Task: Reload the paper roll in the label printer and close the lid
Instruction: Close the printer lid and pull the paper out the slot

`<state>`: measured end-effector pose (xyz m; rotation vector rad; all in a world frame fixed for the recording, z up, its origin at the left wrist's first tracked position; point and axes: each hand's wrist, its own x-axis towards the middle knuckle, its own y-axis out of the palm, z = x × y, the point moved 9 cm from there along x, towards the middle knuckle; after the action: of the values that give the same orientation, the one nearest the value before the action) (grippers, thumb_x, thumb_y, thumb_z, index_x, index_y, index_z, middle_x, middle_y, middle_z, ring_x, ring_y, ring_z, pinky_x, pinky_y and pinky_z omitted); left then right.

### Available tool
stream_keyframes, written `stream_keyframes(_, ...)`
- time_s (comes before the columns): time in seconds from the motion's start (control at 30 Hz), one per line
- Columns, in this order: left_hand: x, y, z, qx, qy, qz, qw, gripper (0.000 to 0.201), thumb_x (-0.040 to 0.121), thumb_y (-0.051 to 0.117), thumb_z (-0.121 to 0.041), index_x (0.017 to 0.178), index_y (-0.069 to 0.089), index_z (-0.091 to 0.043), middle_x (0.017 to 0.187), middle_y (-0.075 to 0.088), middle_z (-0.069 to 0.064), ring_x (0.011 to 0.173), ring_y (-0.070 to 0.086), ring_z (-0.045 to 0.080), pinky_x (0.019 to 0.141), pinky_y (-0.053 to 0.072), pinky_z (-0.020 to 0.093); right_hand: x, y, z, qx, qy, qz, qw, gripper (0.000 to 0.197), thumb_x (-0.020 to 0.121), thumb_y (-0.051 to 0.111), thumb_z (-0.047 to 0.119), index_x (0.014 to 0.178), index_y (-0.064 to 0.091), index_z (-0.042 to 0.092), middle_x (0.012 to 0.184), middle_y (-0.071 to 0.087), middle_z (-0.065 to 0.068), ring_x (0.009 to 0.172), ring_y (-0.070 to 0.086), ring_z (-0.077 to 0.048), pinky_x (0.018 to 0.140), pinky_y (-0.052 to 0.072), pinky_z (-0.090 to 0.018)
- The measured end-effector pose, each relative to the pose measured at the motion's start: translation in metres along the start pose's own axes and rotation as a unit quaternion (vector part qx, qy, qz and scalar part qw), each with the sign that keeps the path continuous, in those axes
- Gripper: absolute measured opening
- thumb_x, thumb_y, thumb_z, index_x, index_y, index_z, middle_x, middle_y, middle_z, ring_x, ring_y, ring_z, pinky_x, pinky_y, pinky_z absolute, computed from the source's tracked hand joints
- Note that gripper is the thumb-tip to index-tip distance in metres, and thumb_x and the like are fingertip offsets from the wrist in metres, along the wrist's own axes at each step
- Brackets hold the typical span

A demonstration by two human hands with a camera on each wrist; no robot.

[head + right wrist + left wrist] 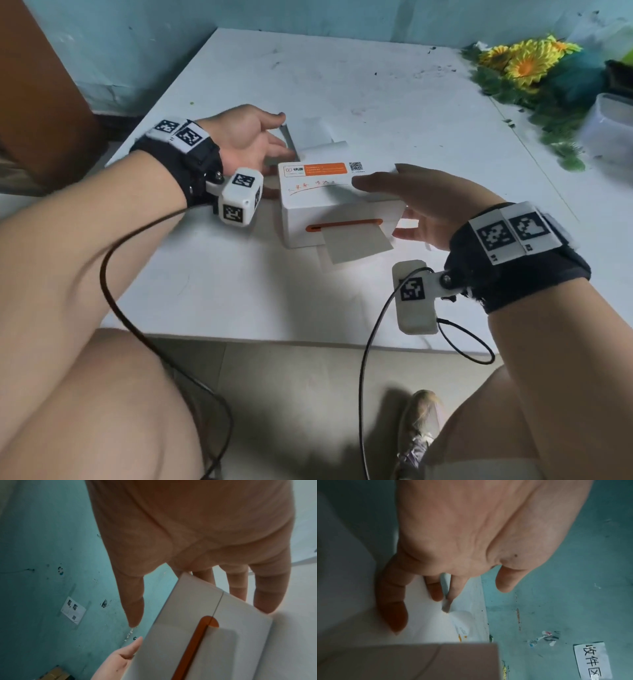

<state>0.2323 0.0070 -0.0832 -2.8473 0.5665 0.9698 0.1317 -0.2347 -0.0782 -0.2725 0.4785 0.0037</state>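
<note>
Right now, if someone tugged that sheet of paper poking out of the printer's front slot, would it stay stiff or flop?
Probably floppy: the paper looks thin and lies flat on the table. It is likely very light. A tug might slide the small printer, since neither hand visibly clamps it.

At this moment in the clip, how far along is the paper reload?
Mostly done, it looks like. The label printer has its lid down, and paper sticks out of the orange front slot. In hand: the left hand and right hand flank the printer, fingers open, no grip. Left: whether the lid has latched can't be seen.
</note>
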Motion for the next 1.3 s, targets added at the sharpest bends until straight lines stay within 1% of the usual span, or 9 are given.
stream_keyframes(0.1,0.007,0.008,0.0,0.046,-0.034,0.059,0.997,0.038,0.111,0.045,-0.048,0.114,0.068,-0.018,0.144,0.072,-0.005,0.132,0.061,0.031,0.098,0.052,0.055,0.002,-0.001,0.0,-0.007,-0.023,0.015,1.0,0.095,0.044,0.103,0.051,0.13,0.069,0.03,0.131,0.077,0.015,0.13,0.069,-0.018,0.11,0.053,-0.047)
stream_keyframes(0.27,0.018,0.017,-0.007,0.077,-0.047,0.078,0.993,0.031,0.111,0.048,-0.044,0.127,0.062,-0.022,0.159,0.058,-0.009,0.145,0.056,0.033,0.124,0.032,0.063,0.001,-0.006,0.0,-0.022,-0.028,0.006,0.999,0.106,0.037,0.105,0.048,0.136,0.07,0.037,0.133,0.078,0.012,0.13,0.069,-0.018,0.108,0.056,-0.044)
stream_keyframes(0.47,0.017,0.011,-0.016,0.053,-0.016,0.037,0.998,0.046,0.111,0.049,-0.041,0.146,0.06,-0.014,0.15,0.066,0.001,0.135,0.062,0.033,0.111,0.048,0.059,-0.002,-0.008,-0.007,-0.014,-0.021,-0.006,1.0,0.131,0.028,0.111,0.053,0.148,0.062,0.039,0.138,0.076,0.01,0.131,0.07,-0.021,0.103,0.058,-0.046)
stream_keyframes(0.6,-0.003,-0.002,-0.015,0.032,0.0,-0.006,0.999,0.062,0.108,0.051,-0.048,0.155,0.046,-0.008,0.152,0.059,0.007,0.148,0.049,0.036,0.107,0.047,0.062,-0.008,-0.002,-0.002,-0.01,-0.01,0.01,1.0,0.08,0.07,0.103,0.038,0.14,0.067,0.036,0.134,0.078,0.007,0.129,0.07,-0.023,0.11,0.055,-0.048)
stream_keyframes(0.77,-0.037,-0.006,0.005,-0.027,0.004,-0.057,0.998,0.083,0.1,0.059,-0.057,0.165,0.034,-0.012,0.164,0.045,0.018,0.151,0.045,0.038,0.096,0.052,0.068,-0.011,-0.002,0.005,0.005,-0.003,0.005,1.0,0.054,0.085,0.095,0.026,0.134,0.071,0.03,0.129,0.081,0.004,0.123,0.075,-0.022,0.113,0.054,-0.045)
stream_keyframes(1.03,-0.087,0.053,0.04,-0.016,0.077,-0.064,0.995,0.019,0.11,0.053,-0.033,0.112,0.068,-0.022,0.113,0.07,0.004,0.098,0.063,0.022,0.103,0.044,0.047,-0.01,-0.009,0.001,0.078,0.002,-0.039,0.996,0.084,0.077,0.098,0.025,0.152,0.06,0.025,0.131,0.078,-0.003,0.126,0.073,-0.026,0.11,0.057,-0.045)
stream_keyframes(1.17,-0.082,0.047,0.042,-0.062,0.149,-0.116,0.98,0.019,0.107,0.059,-0.004,0.114,0.074,-0.012,0.107,0.079,0.007,0.096,0.07,0.022,0.081,0.056,0.03,-0.028,-0.014,0.001,0.055,0.004,-0.069,0.996,0.023,0.093,0.084,0.019,0.111,0.07,0.025,0.126,0.073,-0.006,0.126,0.069,-0.03,0.116,0.053,-0.044)
stream_keyframes(1.23,-0.082,0.05,0.043,-0.07,0.163,-0.105,0.979,0.028,0.106,0.059,0.001,0.13,0.072,-0.007,0.121,0.079,0.009,0.113,0.074,0.022,0.094,0.062,0.031,-0.034,-0.018,0.0,0.057,-0.003,-0.083,0.995,0.018,0.098,0.078,0.015,0.09,0.067,0.027,0.122,0.073,-0.011,0.123,0.07,-0.03,0.112,0.054,-0.039)
stream_keyframes(1.3,-0.081,0.054,0.044,-0.068,0.169,-0.1,0.978,0.031,0.105,0.061,0.003,0.133,0.07,-0.009,0.13,0.077,0.009,0.127,0.071,0.024,0.112,0.055,0.04,-0.036,-0.022,0.0,0.074,-0.023,-0.096,0.992,0.017,0.101,0.073,0.009,0.106,0.073,0.026,0.121,0.074,-0.012,0.119,0.072,-0.028,0.108,0.056,-0.038)
